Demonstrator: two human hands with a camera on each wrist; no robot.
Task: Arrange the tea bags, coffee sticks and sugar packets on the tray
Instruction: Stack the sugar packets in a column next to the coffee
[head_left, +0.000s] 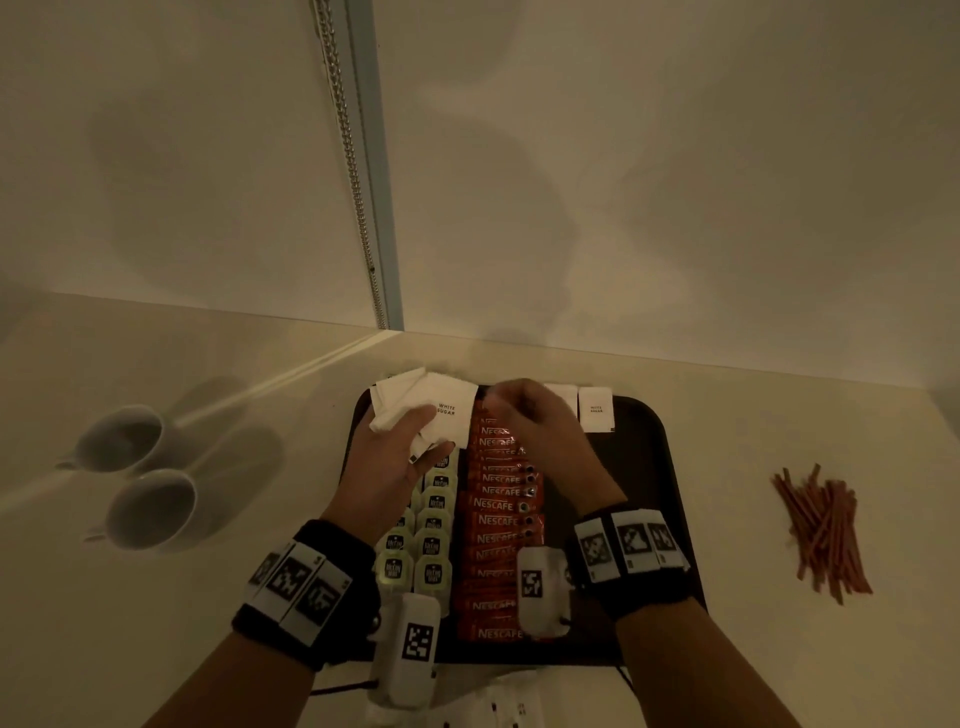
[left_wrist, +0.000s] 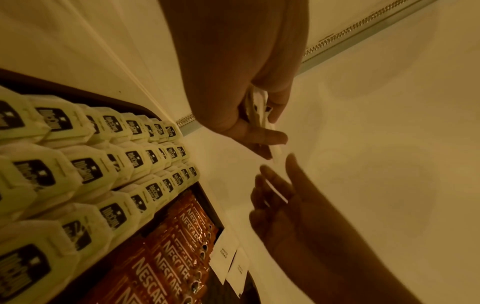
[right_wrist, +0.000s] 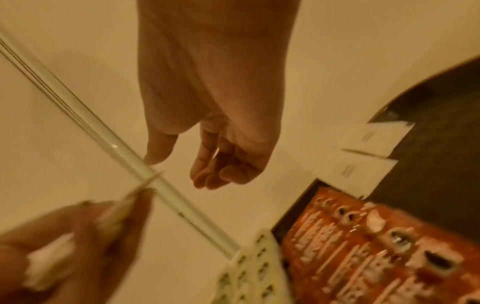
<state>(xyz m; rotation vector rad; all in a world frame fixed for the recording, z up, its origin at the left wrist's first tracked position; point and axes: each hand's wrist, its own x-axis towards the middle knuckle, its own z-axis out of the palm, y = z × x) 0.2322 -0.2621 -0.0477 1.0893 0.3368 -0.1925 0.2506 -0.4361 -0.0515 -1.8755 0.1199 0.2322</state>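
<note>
A dark tray (head_left: 644, 467) holds columns of tea bags (head_left: 434, 530) on its left and overlapping orange Nescafe sticks (head_left: 498, 519) in the middle. Two white sugar packets (head_left: 596, 410) lie at the tray's far edge, right of the sticks. Above the tray's far left corner, my left hand (head_left: 415, 431) grips a fanned bundle of white sugar packets (head_left: 431, 405). My right hand (head_left: 524, 415) hovers over the far end of the sticks, beside the bundle. Its fingers (right_wrist: 215, 170) hang loosely curled and hold nothing. The bundle shows edge-on in my left hand (left_wrist: 259, 123).
Two white cups (head_left: 130, 436) stand left of the tray. A loose pile of thin red-brown sticks (head_left: 823, 530) lies on the counter to the right. More white packets (head_left: 498, 701) sit at the near edge. A wall with a metal strip (head_left: 363, 208) rises close behind.
</note>
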